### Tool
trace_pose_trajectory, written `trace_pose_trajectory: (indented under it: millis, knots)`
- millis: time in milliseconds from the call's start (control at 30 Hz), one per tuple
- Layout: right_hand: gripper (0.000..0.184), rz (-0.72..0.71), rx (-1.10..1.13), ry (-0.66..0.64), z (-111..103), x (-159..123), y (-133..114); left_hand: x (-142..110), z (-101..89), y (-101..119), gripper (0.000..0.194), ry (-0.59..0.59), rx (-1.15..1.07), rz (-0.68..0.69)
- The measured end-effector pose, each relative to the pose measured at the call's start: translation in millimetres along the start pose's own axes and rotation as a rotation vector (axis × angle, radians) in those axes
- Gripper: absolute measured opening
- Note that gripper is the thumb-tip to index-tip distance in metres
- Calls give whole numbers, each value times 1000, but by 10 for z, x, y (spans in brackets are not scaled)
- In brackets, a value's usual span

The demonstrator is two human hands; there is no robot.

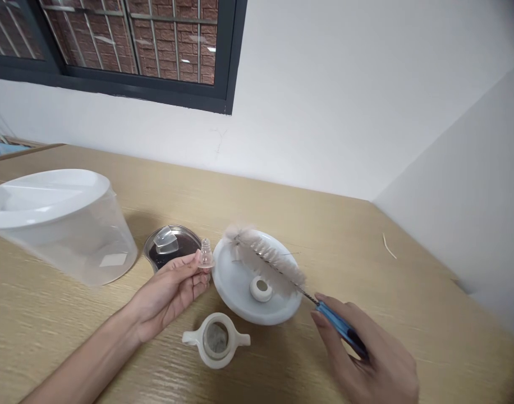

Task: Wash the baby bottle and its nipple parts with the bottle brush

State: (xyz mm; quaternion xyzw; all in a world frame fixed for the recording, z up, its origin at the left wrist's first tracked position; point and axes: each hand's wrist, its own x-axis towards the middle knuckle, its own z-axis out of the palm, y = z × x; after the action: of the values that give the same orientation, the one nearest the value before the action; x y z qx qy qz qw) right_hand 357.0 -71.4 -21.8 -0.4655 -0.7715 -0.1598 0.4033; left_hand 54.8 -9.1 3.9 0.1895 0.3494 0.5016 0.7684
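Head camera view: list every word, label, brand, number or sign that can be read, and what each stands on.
None can be read. The blue handle of the bottle brush, the small clear teat, the clear plastic tub and the white round base show no legible marking.

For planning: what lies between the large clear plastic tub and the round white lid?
Head view: a shallow metal dish, and the left hand holding a small clear teat.
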Motion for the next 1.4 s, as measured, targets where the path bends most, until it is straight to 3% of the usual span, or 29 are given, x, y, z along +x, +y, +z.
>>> trace_pose_trajectory:
  millis: [100,267,533,733,867,1067,1267,1400]
  knots:
    - [12,93,-40,15,-3,-30,-47,7,-15,-9,18,-1,-1,-2]
    - [18,157,25,-12,30,-78,-130,-6,-32,-27,15,-21,23,-27]
    - [14,70,51,-43,12,-20,-39,-1,-13,-8,13,7,20,-35]
    - [14,152,58,-18,7,-29,-81,-19,-4,-3,20,21,8,-44]
    - [15,112,80,-41,20,-39,-90,-24,5,5,22,26,28,-52]
    - [21,-8,80,-88,-25,16,46,-4,-4,21,11,18,33,-30]
    - [14,39,-7,-21,-64,-6,31,26,-46,5,9,8,35,-9]
    - [20,-3,78,-70,-17,-24,2,31,-64,0,6,6,71,-7]
